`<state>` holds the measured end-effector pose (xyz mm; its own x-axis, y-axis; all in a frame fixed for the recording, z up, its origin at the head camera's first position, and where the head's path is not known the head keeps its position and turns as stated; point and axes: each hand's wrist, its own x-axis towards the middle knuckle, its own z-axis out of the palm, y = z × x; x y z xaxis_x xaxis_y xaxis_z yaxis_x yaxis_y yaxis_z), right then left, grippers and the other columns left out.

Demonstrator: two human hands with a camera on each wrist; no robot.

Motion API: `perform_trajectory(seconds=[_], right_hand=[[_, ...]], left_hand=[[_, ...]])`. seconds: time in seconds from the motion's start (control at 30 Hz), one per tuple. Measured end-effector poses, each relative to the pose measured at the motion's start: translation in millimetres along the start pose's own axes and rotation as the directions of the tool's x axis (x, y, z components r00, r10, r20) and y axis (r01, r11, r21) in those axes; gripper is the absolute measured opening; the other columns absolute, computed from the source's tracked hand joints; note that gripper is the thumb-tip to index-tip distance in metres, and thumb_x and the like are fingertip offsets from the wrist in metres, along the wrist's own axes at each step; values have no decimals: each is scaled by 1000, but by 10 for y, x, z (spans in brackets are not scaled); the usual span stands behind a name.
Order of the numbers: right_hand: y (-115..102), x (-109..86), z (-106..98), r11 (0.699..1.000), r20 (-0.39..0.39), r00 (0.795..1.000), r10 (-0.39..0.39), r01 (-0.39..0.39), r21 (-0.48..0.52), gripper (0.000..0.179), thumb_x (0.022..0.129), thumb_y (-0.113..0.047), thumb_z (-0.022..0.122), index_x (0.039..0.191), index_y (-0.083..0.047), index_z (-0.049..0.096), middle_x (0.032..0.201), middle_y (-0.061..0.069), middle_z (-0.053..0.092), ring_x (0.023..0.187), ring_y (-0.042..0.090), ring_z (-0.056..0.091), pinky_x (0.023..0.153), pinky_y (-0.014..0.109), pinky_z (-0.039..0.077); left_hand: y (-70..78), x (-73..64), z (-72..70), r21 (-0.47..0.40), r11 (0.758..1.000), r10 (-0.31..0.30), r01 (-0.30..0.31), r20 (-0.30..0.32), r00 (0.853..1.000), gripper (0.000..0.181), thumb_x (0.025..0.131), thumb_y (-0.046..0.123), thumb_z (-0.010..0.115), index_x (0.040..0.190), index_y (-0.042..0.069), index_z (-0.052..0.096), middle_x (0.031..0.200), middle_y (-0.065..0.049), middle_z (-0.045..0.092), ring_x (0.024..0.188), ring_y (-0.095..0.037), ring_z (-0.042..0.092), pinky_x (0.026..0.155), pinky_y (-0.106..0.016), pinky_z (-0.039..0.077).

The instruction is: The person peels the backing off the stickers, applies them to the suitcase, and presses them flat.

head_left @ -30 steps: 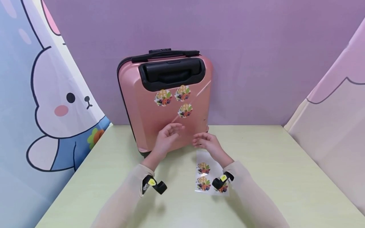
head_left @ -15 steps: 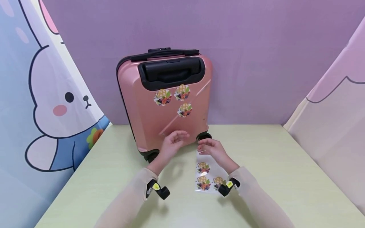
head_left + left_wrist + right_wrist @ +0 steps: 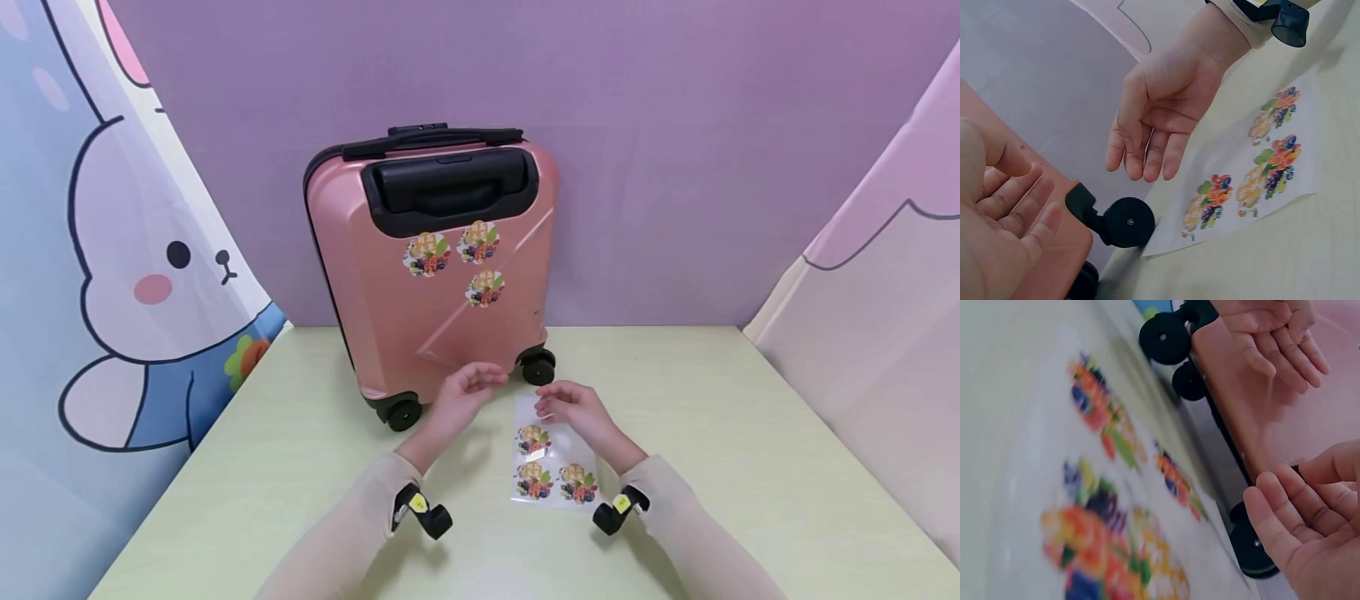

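A pink suitcase (image 3: 405, 308) stands upright on the table, with three round fruit stickers (image 3: 478, 242) on its face below the black handle recess. My left hand (image 3: 467, 398) hovers before the suitcase's lower edge, fingers loosely bent and holding nothing. To its right, my right hand (image 3: 581, 410) hangs over the top of a sticker sheet (image 3: 555, 457), also with nothing in its fingers. Three fruit stickers show on that sheet, which lies flat. In the left wrist view both palms face each other, and the right hand (image 3: 1169, 103) is apart from the sheet.
Black wheels (image 3: 537, 367) stick out under the suitcase. Behind it hangs a purple cloth backdrop (image 3: 675, 167). A cartoon rabbit print (image 3: 150, 217) covers the left side, and a pale printed cloth (image 3: 885, 333) the right. The table (image 3: 712, 417) is light green.
Both hands have drawn down and to the right, away from the suitcase face, uncovering its lower part and wheels. The stickers on the suitcase and the sheet stay in place.
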<state>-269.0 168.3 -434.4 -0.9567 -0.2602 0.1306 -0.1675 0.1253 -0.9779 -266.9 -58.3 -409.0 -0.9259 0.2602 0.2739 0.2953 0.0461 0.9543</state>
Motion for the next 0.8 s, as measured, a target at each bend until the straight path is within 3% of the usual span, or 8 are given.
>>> perform_trajectory(seconds=[0.2, 0.33, 0.43, 0.57, 0.7, 0.8], right_hand=[[5, -71, -66, 995, 1, 1000, -8, 8, -98, 28, 95, 6, 53, 118, 20, 55, 101, 25, 66, 95, 39, 66, 85, 46, 56], [28, -104, -117, 986, -1, 1000, -12, 12, -165, 28, 92, 5, 56, 117, 18, 58, 99, 24, 67, 92, 36, 66, 77, 38, 58], [57, -129, -153, 963, 11, 999, -35, 36, -267, 25, 90, 6, 59, 113, 15, 61, 97, 21, 69, 89, 31, 66, 71, 30, 56], [96, -160, -197, 879, 50, 995, -88, 102, -465, 19, 90, 3, 63, 108, 8, 67, 96, 16, 70, 89, 27, 65, 74, 30, 54], [111, -193, -229, 771, 120, 987, -111, 162, -616, 19, 89, -1, 66, 107, 2, 69, 102, 11, 70, 98, 31, 64, 84, 44, 54], [116, -217, -244, 671, 191, 973, -128, 227, -706, 21, 88, -4, 70, 108, 2, 70, 109, 13, 69, 106, 34, 63, 91, 50, 51]], left_hand=[[-95, -20, 57, 9, 999, -33, 33, 11, 999, 35, 88, -13, 56, 123, -9, 59, 116, -21, 67, 112, -32, 63, 94, -34, 52], [-161, -52, 113, 22, 999, -38, 37, 36, 999, 32, 88, -13, 56, 120, -10, 60, 114, -22, 68, 110, -35, 64, 92, -35, 53], [-218, -75, 153, 36, 998, -45, 43, 53, 998, 32, 88, -14, 56, 120, -11, 60, 112, -23, 68, 108, -36, 64, 91, -35, 54], [-288, -101, 193, 44, 998, -55, 53, 67, 996, 33, 87, -14, 57, 121, -12, 58, 110, -22, 68, 106, -36, 65, 89, -33, 54], [-330, -122, 211, 41, 998, -59, 55, 94, 994, 34, 86, -14, 57, 120, -13, 58, 110, -23, 68, 105, -36, 65, 88, -32, 54], [-350, -132, 211, 55, 996, -71, 64, 129, 989, 33, 87, -13, 58, 120, -13, 58, 110, -23, 68, 104, -36, 65, 88, -31, 54]])
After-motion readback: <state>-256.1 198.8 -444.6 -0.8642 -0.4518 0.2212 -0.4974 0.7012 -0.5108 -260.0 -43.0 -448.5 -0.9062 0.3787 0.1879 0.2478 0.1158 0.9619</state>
